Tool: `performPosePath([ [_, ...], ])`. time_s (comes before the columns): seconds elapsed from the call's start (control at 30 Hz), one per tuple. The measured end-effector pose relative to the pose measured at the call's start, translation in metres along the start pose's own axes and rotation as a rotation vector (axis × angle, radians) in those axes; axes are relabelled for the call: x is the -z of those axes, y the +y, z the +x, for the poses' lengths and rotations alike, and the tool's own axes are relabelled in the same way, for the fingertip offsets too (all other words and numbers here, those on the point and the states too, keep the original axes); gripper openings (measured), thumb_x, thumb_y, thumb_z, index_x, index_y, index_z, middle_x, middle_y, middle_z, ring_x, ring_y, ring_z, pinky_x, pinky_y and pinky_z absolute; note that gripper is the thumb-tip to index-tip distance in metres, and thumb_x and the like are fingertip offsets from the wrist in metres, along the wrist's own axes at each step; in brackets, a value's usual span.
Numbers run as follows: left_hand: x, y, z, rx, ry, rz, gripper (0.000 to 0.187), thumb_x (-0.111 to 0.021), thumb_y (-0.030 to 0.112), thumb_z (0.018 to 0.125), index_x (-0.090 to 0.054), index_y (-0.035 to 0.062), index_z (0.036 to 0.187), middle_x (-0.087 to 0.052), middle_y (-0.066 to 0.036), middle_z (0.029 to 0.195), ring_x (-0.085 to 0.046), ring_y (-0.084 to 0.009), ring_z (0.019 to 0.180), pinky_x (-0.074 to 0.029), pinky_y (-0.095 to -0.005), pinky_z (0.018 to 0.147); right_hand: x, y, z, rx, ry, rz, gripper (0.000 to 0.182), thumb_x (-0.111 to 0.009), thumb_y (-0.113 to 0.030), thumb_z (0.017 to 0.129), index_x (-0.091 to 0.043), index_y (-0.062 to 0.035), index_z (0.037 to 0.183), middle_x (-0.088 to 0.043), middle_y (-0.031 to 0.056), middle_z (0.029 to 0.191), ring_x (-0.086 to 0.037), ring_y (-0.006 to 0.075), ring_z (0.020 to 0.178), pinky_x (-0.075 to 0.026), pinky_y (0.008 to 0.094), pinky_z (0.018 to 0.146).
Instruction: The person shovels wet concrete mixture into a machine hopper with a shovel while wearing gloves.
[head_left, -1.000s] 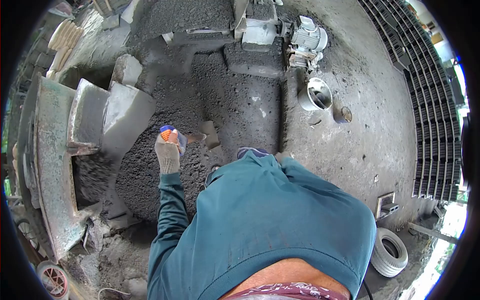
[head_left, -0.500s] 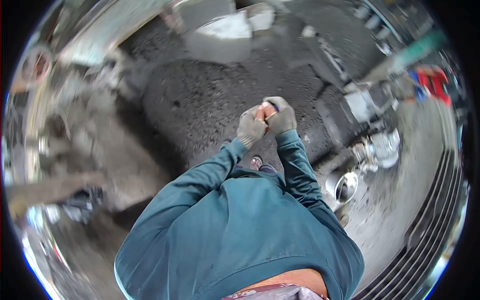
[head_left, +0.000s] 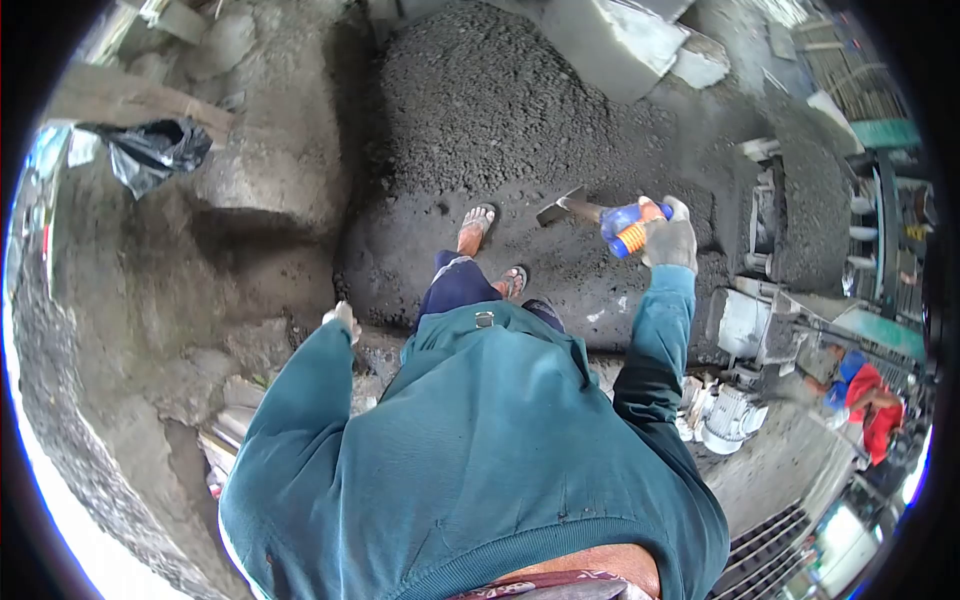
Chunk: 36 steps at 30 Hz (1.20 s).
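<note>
My right hand [head_left: 668,238], in a grey fingerless glove, is closed around a blue plastic bottle [head_left: 618,224] with an orange label, held tilted out in front on the right. Beyond the bottle, a hoe [head_left: 562,206] lies on the dark floor; the bottle covers part of its handle. My left hand [head_left: 344,320], also gloved, hangs low on the left, apart from the other. Its fingers are mostly hidden, and whatever it may hold does not show. My sandalled feet [head_left: 478,222] stand on the floor between the hands.
A heap of dark wet gravel mix [head_left: 490,100] spreads ahead. On the left runs a rough concrete wall [head_left: 270,150] with a black plastic bag [head_left: 155,150]. A motor [head_left: 735,420] and machinery stand on the right, where a person in red and blue [head_left: 868,405] sits.
My hands were together in front and have parted, the left going down to the left, the right outward with the blue bottle. The view has turned, and the hoe now shows.
</note>
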<state>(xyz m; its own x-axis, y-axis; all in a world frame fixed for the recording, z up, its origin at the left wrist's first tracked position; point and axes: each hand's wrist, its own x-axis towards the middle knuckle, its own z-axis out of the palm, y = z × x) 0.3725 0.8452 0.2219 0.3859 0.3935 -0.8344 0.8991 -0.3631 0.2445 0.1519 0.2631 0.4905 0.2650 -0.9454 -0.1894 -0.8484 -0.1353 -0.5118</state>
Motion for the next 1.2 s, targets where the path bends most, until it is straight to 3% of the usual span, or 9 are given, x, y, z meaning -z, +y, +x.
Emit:
performPosePath([
  [0.1,0.022,-0.047,-0.001,0.303,-0.122,-0.445,0.017,-0.051,0.027,0.092,-0.058,0.0157,0.082,-0.054,-0.003,0.073,-0.056,-0.0227,0.071,-0.044,-0.0405,0.06,0.004,-0.014,-0.009,-0.083,-0.218,0.36,0.054,-0.071,-0.034,0.086,-0.055,-0.002,0.127,-0.066,0.0179,0.094,-0.067,0.0343,0.094,-0.058,0.0467,0.064],
  [0.13,0.02,-0.053,-0.004,0.023,-0.256,-0.293,0.013,-0.052,0.024,0.09,-0.057,0.0146,0.082,-0.054,-0.004,0.076,-0.055,-0.0242,0.072,-0.044,-0.0408,0.062,-0.035,0.023,0.01,0.044,-0.214,0.623,0.045,-0.067,-0.025,0.088,-0.054,-0.0038,0.125,-0.063,0.0191,0.086,-0.067,0.0325,0.079,-0.055,0.0429,0.047],
  [0.23,-0.048,-0.031,-0.028,-0.82,-0.611,0.205,0.005,-0.053,0.016,0.081,-0.055,0.0113,0.083,-0.055,-0.009,0.084,-0.052,-0.0288,0.075,-0.044,-0.0416,0.068,-0.063,-0.028,-0.02,-0.241,-0.729,1.382,0.037,-0.066,-0.009,0.086,-0.055,-0.0053,0.122,-0.062,0.0153,0.081,-0.063,0.0214,0.063,-0.05,0.0351,0.042],
  [0.3,-0.121,0.001,-0.033,-1.034,-0.381,0.818,0.007,-0.056,0.014,0.085,-0.059,0.0102,0.089,-0.06,-0.011,0.089,-0.059,-0.0298,0.076,-0.049,-0.0449,0.067,-0.064,-0.087,-0.07,-0.105,-0.751,1.09,0.04,-0.066,0.002,0.08,-0.055,-0.0053,0.118,-0.061,0.0118,0.078,-0.057,0.0177,0.052,-0.047,0.0365,0.041],
  [0.47,-0.291,0.085,-0.131,0.151,-0.965,-0.395,0.015,-0.057,0.026,0.085,-0.058,0.0117,0.088,-0.059,-0.011,0.081,-0.058,-0.033,0.068,-0.049,-0.0496,0.062,-0.043,-0.147,-0.143,0.599,-0.998,0.453,0.041,-0.063,0.004,0.08,-0.055,-0.0048,0.12,-0.066,0.0114,0.087,-0.063,0.0156,0.068,-0.053,0.0312,0.062],
  [0.53,-0.315,0.111,-0.144,0.331,-1.021,-0.595,0.018,-0.057,0.03,0.085,-0.058,0.0123,0.088,-0.059,-0.011,0.078,-0.057,-0.0343,0.064,-0.049,-0.0514,0.06,-0.01,-0.165,-0.143,0.396,-1.107,0.379,0.047,-0.066,0.001,0.08,-0.054,-0.0028,0.125,-0.067,0.0121,0.098,-0.065,0.0149,0.077,-0.053,0.03,0.069],
  [0.63,-0.304,0.151,-0.151,0.282,-0.787,-0.705,0.019,-0.059,0.013,0.075,-0.053,0.008,0.093,-0.058,-0.017,0.084,-0.06,-0.0363,0.073,-0.053,-0.0509,0.068,0.005,-0.148,-0.103,0.386,-0.908,0.446,0.053,-0.067,-0.001,0.082,-0.05,-0.0015,0.132,-0.067,0.0097,0.097,-0.064,0.0129,0.073,-0.053,0.0279,0.064],
  [0.93,-0.301,0.23,-0.039,0.11,-0.424,-0.864,0.011,-0.056,0.011,0.078,-0.051,0.0064,0.086,-0.052,-0.015,0.076,-0.054,-0.0364,0.062,-0.049,-0.0517,0.055,-0.143,-0.115,-0.027,0.214,-0.662,0.698,0.047,-0.067,0.011,0.075,-0.058,0.0063,0.121,-0.067,0.0128,0.102,-0.063,0.0137,0.067,-0.051,0.0267,0.05],
  [1.2,-0.366,0.28,0.109,0.205,-0.396,-0.469,0.013,-0.067,0.021,0.081,-0.061,0.0095,0.081,-0.063,-0.013,0.081,-0.062,-0.0351,0.07,-0.051,-0.0496,0.062,-0.274,-0.146,0.022,-0.501,-0.801,0.911,0.015,-0.066,-0.004,0.083,-0.059,-0.0005,0.095,-0.057,0.0064,0.068,-0.053,0.0196,0.048,-0.048,0.0393,0.046],
])
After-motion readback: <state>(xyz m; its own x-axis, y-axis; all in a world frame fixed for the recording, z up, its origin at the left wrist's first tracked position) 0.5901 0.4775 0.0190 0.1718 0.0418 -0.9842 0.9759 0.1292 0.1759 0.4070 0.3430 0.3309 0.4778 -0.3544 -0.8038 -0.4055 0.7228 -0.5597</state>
